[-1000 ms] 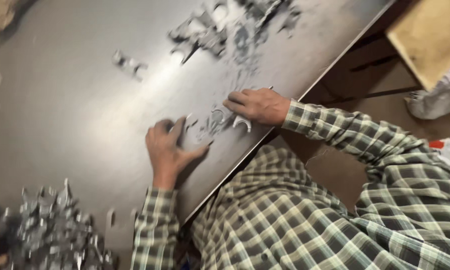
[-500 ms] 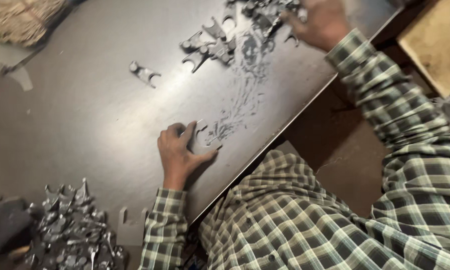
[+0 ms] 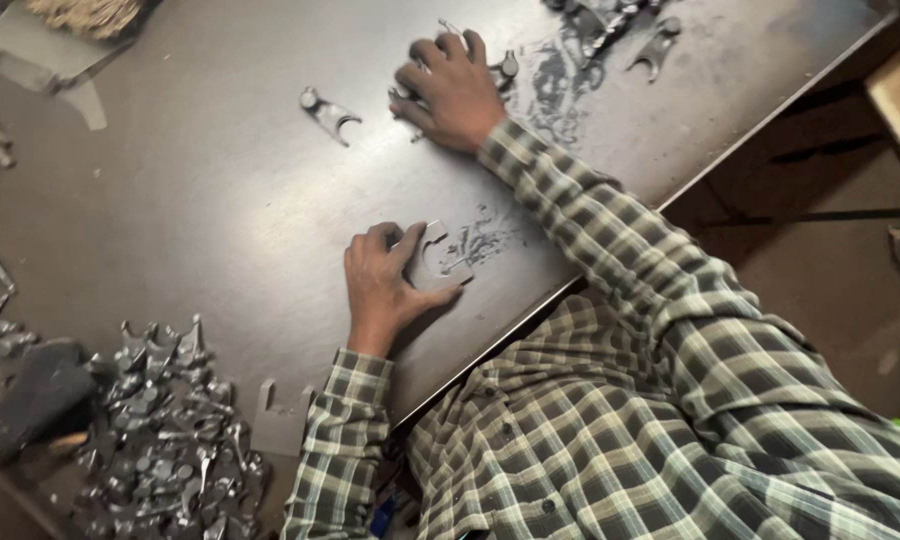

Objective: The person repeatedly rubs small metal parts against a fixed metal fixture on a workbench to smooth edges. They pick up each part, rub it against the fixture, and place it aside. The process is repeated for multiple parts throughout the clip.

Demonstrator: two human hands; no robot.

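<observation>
1. The left hand point(image 3: 388, 285) lies flat on the dark metal table point(image 3: 220, 230), thumb and fingers pinched on a forked metal part point(image 3: 432, 262) near the table's edge.
2. The right hand point(image 3: 450, 88) reaches far across, fingers curled over small forked parts point(image 3: 505, 68); can't tell if it's really gripping them.
3. A lone fork part point(image 3: 328, 112) sits just left of it.
4. A big pile of similar parts point(image 3: 165, 430) sits near-left.

Dark metal table point(image 3: 200, 230), scuffed, gritty near 1 o'clock. Heap of grey fork-shaped metal parts point(image 3: 170, 440) at 8 o'clock. Single forked part point(image 3: 330, 113) at 11 o'clock, another point(image 3: 436, 262) at centre. Scattered parts point(image 3: 620, 25) at 1 o'clock. Flat notched plate point(image 3: 282, 415) beside heap.
</observation>
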